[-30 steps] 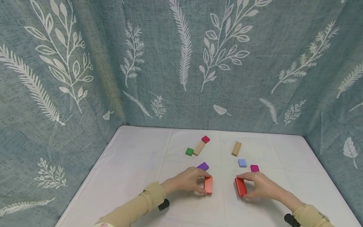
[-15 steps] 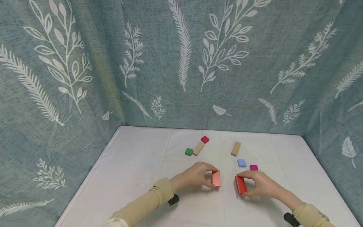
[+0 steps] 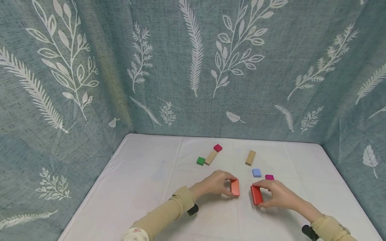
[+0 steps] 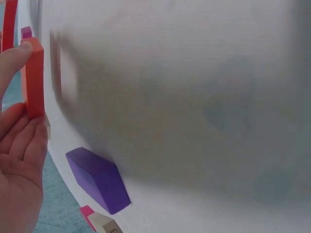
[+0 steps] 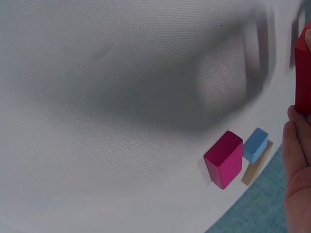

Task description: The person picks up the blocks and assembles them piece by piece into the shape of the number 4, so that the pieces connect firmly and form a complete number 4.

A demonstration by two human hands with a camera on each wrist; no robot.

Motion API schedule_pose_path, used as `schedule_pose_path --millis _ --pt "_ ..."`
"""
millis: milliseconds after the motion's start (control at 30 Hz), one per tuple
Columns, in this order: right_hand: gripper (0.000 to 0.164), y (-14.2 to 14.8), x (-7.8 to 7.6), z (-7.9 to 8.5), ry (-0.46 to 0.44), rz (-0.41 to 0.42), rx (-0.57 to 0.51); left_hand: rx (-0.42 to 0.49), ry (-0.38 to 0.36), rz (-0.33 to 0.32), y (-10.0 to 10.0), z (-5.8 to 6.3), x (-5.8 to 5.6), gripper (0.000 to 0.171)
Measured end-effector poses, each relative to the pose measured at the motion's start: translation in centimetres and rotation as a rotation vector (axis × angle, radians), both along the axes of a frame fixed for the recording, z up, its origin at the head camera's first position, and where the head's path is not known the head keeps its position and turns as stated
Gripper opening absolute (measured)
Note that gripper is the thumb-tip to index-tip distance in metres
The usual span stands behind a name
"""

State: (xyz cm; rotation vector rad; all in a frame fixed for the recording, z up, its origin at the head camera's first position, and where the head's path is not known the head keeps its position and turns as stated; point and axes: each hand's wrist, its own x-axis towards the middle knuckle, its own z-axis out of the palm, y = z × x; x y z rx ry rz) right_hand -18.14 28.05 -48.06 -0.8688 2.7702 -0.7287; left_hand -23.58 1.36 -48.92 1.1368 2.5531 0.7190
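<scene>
Two-handed hold, gap between orange block [image 3: 235, 188] and red block [image 3: 256, 195].
We're pinching orange by its ends in the left hand [image 3: 217, 182], red likewise in the right hand [image 3: 281, 195], both over the white cloth [image 3: 144, 160] (lifted, we judge, from the wrist views). If we close the gap with tilts mismatched, edges could clash and twist one loose; right knuckles could nudge the magenta block [image 5: 225, 160].

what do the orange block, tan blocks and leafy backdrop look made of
Orange block: probably painted wood; smooth, even colour, crisp edges, though plastic is possible. Tan blocks: likely bare, matte wood, from their pale brown colour. Backdrop: woven fabric, matte, with visible weave and folds.
</scene>
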Motion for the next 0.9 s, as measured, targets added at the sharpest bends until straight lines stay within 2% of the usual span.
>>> schedule_pose_path --millis 300,900 --pt "0.063 0.0 -0.1 -0.1 0.031 0.003 -0.007 -0.023 -0.008 0.018 0.8 -0.7 -0.5 0.057" --pt "0.061 -0.3 0.1 0.0 0.033 0.007 -0.011 -0.025 -0.026 0.034 1.4 -0.9 -1.0 0.057"
